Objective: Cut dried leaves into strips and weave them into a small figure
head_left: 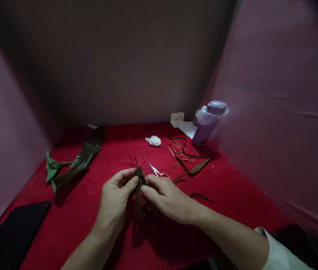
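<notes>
Between my two hands is a folded dark green leaf strip (139,172), with two thin curled ends sticking up from its top and longer tails hanging below. My left hand (119,187) pinches its left side between thumb and fingers. From the right, my right hand (164,195) grips the same piece near its middle, and its fingertips partly cover it. Just behind my right hand lie small scissors (155,170), blades pointing away to the left, their pinkish handles partly hidden by the hand.
Long leaf strips (198,167) and several thin sticks (179,150) lie to the right. Crumpled white tissue (153,141), a purple bottle (205,129) and white papers (188,128) stand farther back. At left are broad leaves (82,161) and a black flat object (15,232) on the red cloth (114,142).
</notes>
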Demonstrator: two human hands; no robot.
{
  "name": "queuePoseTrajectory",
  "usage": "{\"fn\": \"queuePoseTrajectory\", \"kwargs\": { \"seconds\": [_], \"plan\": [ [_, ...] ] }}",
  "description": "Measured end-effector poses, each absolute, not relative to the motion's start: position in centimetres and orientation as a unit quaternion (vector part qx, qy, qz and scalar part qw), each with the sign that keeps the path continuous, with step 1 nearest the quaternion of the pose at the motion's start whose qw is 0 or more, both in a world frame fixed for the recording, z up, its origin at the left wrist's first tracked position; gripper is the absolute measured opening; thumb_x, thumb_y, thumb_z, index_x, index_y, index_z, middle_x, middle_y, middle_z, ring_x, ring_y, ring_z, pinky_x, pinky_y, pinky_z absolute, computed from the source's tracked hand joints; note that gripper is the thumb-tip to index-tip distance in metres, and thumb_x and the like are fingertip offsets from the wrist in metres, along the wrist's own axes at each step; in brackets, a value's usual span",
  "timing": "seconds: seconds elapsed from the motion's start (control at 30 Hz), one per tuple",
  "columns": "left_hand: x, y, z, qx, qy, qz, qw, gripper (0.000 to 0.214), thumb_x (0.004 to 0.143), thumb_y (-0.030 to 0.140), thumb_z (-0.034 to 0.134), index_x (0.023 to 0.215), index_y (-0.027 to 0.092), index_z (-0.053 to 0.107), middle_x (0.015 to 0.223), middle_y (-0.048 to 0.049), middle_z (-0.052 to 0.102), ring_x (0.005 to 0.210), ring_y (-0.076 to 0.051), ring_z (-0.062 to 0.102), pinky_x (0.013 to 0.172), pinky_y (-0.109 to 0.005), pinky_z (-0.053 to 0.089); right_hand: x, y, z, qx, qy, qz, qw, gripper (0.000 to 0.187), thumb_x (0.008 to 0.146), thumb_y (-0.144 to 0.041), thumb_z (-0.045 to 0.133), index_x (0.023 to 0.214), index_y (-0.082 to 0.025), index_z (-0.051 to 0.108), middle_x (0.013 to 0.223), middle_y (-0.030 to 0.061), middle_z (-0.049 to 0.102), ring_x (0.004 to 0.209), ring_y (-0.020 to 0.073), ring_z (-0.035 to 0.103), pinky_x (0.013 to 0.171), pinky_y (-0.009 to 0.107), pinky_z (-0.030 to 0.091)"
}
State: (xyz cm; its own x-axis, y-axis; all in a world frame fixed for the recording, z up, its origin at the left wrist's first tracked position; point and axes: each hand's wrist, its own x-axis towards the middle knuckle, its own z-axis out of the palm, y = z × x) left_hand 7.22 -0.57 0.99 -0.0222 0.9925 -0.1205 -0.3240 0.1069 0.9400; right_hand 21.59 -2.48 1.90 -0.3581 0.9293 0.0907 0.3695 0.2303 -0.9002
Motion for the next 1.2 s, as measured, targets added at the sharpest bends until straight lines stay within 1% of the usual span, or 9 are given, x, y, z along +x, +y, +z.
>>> {"fn": "queuePoseTrajectory", "kwargs": {
  "seconds": [0.07,0.3,0.43,0.5,0.63,0.73,0.93,1.1,1.2],
  "plan": [
    [7.3,-0.7,1.1,0.372,0.445,0.553,0.598,0.026,0.059,0.021,0.077,0.084,0.016,0.068,0.077,-0.0024,0.07,0.065,-0.012,0.062,0.061,-0.021,0.049,21.4,-2.4,1.7,-0.471,-0.686,0.423,0.358,0.022,0.091,-0.031,0.04,0.08,-0.017,0.052,0.066,-0.0014,0.056,0.058,0.0091,0.05,0.053,0.02,0.037],
    [7.2,-0.8,1.2,0.383,0.428,0.554,0.602,0.033,0.059,0.021,0.077,0.091,0.017,0.069,0.081,-0.0032,0.069,0.07,-0.012,0.061,0.063,-0.02,0.049,21.3,-2.0,0.8,-0.453,-0.641,0.48,0.392,0.032,0.094,-0.032,0.032,0.072,-0.017,0.05,0.058,-0.0025,0.052,0.048,0.0069,0.045,0.049,0.019,0.035],
    [7.1,-0.9,1.2,0.386,0.411,0.55,0.616,0.036,0.059,0.018,0.076,0.094,0.017,0.068,0.085,-0.004,0.069,0.077,-0.014,0.061,0.067,-0.021,0.049,21.3,-1.9,0.9,-0.459,-0.627,0.468,0.42,0.031,0.091,-0.029,0.038,0.064,-0.017,0.046,0.057,-0.0036,0.048,0.051,0.0071,0.044,0.051,0.019,0.034],
    [7.2,-1.0,1.2,0.386,0.419,0.555,0.607,0.036,0.058,0.018,0.076,0.094,0.018,0.069,0.084,-0.0034,0.068,0.077,-0.013,0.061,0.067,-0.021,0.049,21.3,-1.9,1.0,-0.459,-0.637,0.452,0.424,0.03,0.09,-0.028,0.041,0.063,-0.016,0.046,0.057,-0.0041,0.046,0.053,0.0073,0.043,0.052,0.019,0.034],
    [7.3,-1.1,1.1,0.39,0.431,0.562,0.588,0.033,0.058,0.018,0.076,0.091,0.017,0.069,0.081,-0.0026,0.068,0.074,-0.013,0.061,0.065,-0.02,0.049,21.3,-2.1,1.3,-0.438,-0.656,0.458,0.409,0.029,0.091,-0.024,0.039,0.064,-0.016,0.048,0.059,-0.0034,0.049,0.055,0.0077,0.046,0.054,0.019,0.036],
    [7.5,-1.1,1.0,0.386,0.44,0.563,0.583,0.03,0.059,0.018,0.076,0.088,0.016,0.069,0.079,-0.0021,0.068,0.073,-0.012,0.061,0.065,-0.02,0.049,21.4,-2.2,1.5,-0.439,-0.666,0.468,0.38,0.03,0.092,-0.023,0.036,0.066,-0.016,0.049,0.061,-0.002,0.053,0.056,0.0083,0.049,0.055,0.02,0.038],
    [7.5,-1.1,0.9,0.387,0.453,0.568,0.568,0.03,0.058,0.017,0.076,0.087,0.015,0.069,0.077,-0.0021,0.069,0.07,-0.012,0.061,0.064,-0.02,0.049,21.6,-2.3,1.6,-0.459,-0.707,0.419,0.336,0.03,0.092,-0.022,0.035,0.067,-0.016,0.051,0.061,-0.0014,0.055,0.058,0.0092,0.05,0.056,0.021,0.037],
    [7.2,-0.9,0.7,0.398,0.447,0.545,0.587,0.028,0.059,0.017,0.075,0.086,0.014,0.068,0.08,-0.0032,0.07,0.072,-0.013,0.062,0.066,-0.022,0.049,21.7,-2.4,1.6,-0.449,-0.709,0.436,0.325,0.029,0.093,-0.023,0.034,0.069,-0.017,0.049,0.061,-0.0021,0.054,0.055,0.0083,0.05,0.053,0.02,0.037],
    [7.0,-0.7,0.7,0.405,0.436,0.529,0.605,0.025,0.061,0.018,0.075,0.085,0.014,0.068,0.079,-0.0034,0.069,0.071,-0.013,0.062,0.066,-0.023,0.049,21.7,-2.4,1.6,-0.443,-0.69,0.459,0.342,0.024,0.093,-0.026,0.034,0.075,-0.018,0.048,0.063,-0.0028,0.053,0.055,0.0084,0.051,0.052,0.019,0.04]
  ]
}}
